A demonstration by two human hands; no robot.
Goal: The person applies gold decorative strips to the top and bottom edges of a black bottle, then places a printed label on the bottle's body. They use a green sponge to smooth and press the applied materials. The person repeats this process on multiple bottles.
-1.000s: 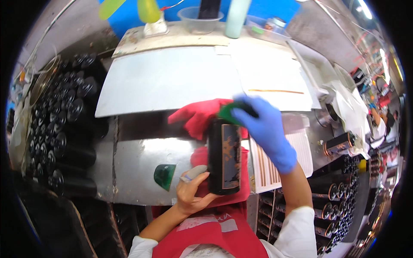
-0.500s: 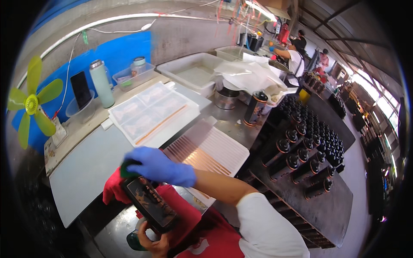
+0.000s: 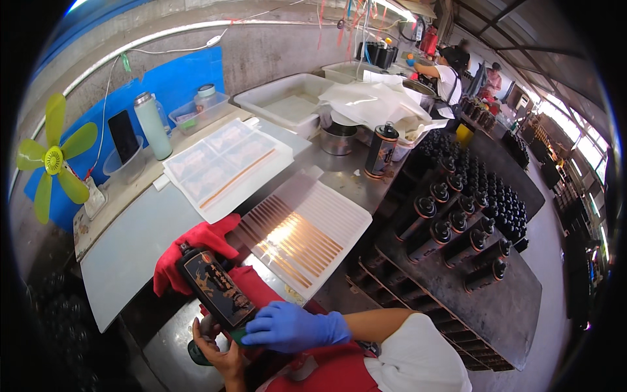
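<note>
A black bottle (image 3: 214, 287) with a gold and orange pattern lies tilted before me, its narrow neck pointing away over a red cloth (image 3: 189, 251). My bare left hand (image 3: 221, 358) grips it near its base, fingers curled. My right hand (image 3: 294, 328), in a blue glove, is closed by the bottle's bottom end on a green piece (image 3: 238, 336), perhaps a pad or cloth; its kind is mostly hidden. Beside my left hand shows a dark green rounded thing (image 3: 197, 353), which I cannot name.
A white tray with copper-coloured strips (image 3: 307, 228) lies ahead, with a sheet in a clear sleeve (image 3: 225, 166) behind it. One black bottle (image 3: 381, 150) stands beyond. Several more crowd the dark table (image 3: 496, 313) at right. A green fan (image 3: 53, 159) stands left. People work far back.
My gloved right hand has moved from the bottle's neck end down to its base, with the green piece in it. The neck and more of the red cloth now show.
</note>
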